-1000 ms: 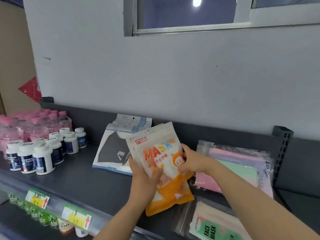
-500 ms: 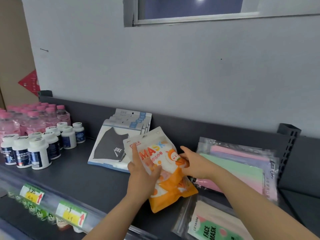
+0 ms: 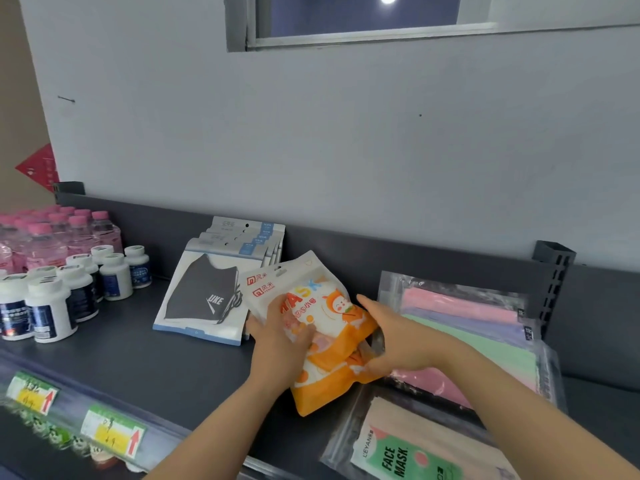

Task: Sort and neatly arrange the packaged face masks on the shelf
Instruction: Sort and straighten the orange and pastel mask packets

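Observation:
A small stack of orange-and-white MASK packs (image 3: pixel 325 327) lies tilted on the dark shelf (image 3: pixel 145 358), between two other piles. My left hand (image 3: pixel 280 341) grips the stack's left side with the thumb on top. My right hand (image 3: pixel 388 337) holds its right edge, fingers curled under. Left of them a stack of black-mask packs (image 3: pixel 214 289) leans against the shelf's back rail. To the right lie clear packs of pastel masks (image 3: pixel 474 330). A clear FACE MASK pack (image 3: pixel 398 452) sits at the front right.
White pill bottles (image 3: pixel 52 299) and pink-capped water bottles (image 3: pixel 59 233) fill the shelf's left end. Yellow price tags (image 3: pixel 110 431) line the front rail. A dark upright post (image 3: pixel 554 271) stands at the back right against the white wall.
Both hands have lowered the orange-and-white packs from held up to nearly flat on the shelf. My right hand has slid down to the stack's right edge.

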